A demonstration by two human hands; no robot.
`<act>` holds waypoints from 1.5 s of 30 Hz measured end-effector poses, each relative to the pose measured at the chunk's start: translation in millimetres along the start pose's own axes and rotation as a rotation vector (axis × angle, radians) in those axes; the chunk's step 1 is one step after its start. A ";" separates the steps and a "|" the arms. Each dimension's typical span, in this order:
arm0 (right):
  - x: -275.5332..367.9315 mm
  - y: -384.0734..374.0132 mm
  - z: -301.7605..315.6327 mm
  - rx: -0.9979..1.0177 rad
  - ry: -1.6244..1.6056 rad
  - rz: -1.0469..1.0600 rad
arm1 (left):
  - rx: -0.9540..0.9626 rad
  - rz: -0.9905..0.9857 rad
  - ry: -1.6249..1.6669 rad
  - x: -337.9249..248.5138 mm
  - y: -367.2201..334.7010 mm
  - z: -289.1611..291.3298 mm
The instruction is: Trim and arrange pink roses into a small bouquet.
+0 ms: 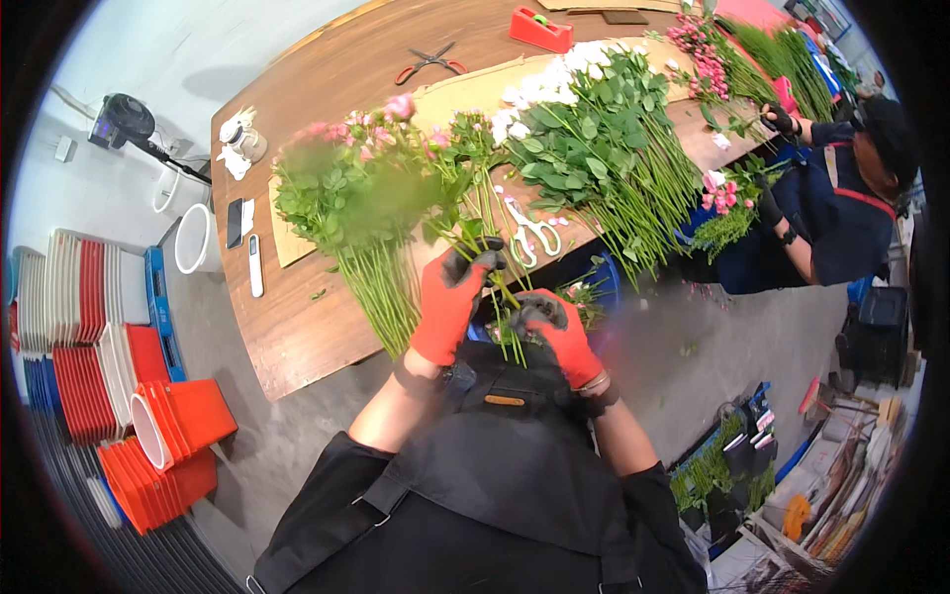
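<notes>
My left hand [450,302], in a red glove with dark fingers, is closed around a small bunch of leafy flower stems [457,203]. The bunch leans up over the table, with pink blooms near its top; part of it is blurred. Below that grip my right hand [556,332], gloved the same way, has its fingers curled at the lower stem ends in front of my black apron [475,445]. Just beyond my hands lie white-handled scissors [534,241]. Pink roses [341,134] are heaped to the left, white roses [564,79] to the right.
The wooden table [297,342] also bears red-handled scissors [430,64], a red tape dispenser [541,30] and a phone [235,224]. A co-worker [821,208] handles pink flowers at right. Orange buckets [183,426] stand at left; a blue bucket [609,287] sits by the table edge.
</notes>
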State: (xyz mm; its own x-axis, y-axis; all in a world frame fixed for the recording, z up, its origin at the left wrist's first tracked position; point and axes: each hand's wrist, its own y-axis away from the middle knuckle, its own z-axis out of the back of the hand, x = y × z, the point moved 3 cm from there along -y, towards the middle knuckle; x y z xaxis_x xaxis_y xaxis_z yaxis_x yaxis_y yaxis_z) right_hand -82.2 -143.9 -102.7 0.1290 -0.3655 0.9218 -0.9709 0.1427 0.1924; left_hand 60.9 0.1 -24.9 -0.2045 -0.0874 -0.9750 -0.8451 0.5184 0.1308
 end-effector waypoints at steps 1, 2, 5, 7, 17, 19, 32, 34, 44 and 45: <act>-3.8 -14.1 2.7 -0.051 0.034 0.155 | -0.038 -0.048 -0.003 2.1 -0.8 8.6; -20.9 -36.2 19.2 -0.091 0.078 0.161 | -0.079 -0.096 -0.008 5.3 -2.7 18.5; -57.7 -89.5 69.5 -0.468 0.791 0.113 | -0.136 -0.099 -0.137 -3.4 -5.0 32.2; -77.8 -120.1 87.8 -0.563 1.321 0.102 | -0.136 -0.018 -0.305 -8.9 -1.9 40.1; -107.1 -166.4 114.8 -0.391 1.469 -0.217 | -0.041 0.045 -0.278 13.2 -4.8 57.3; -103.1 -141.9 135.9 -0.343 1.252 -0.209 | -0.018 0.020 -0.212 5.7 -6.6 46.3; 158.8 51.6 -35.7 -0.228 1.082 0.371 | -0.063 -0.281 -0.638 -6.0 -2.4 -16.4; 161.9 61.7 -34.1 -0.271 1.193 0.320 | 0.001 -0.424 -0.481 -1.4 2.1 -34.0; 155.0 99.0 -17.1 -0.442 1.133 0.334 | 0.317 0.021 0.048 -10.8 13.7 -53.1; 151.9 102.6 -17.5 -0.450 1.130 0.328 | 0.327 -0.019 0.049 -9.0 9.1 -54.0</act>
State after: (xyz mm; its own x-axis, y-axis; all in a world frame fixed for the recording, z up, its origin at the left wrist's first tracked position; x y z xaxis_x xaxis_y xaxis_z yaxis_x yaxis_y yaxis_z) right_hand -158.7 -168.7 63.0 0.2119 0.7043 0.6775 -0.8640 0.4591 -0.2070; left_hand 28.4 -40.3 -5.2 -0.2205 -0.1366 -0.9658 -0.6470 0.7614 0.0401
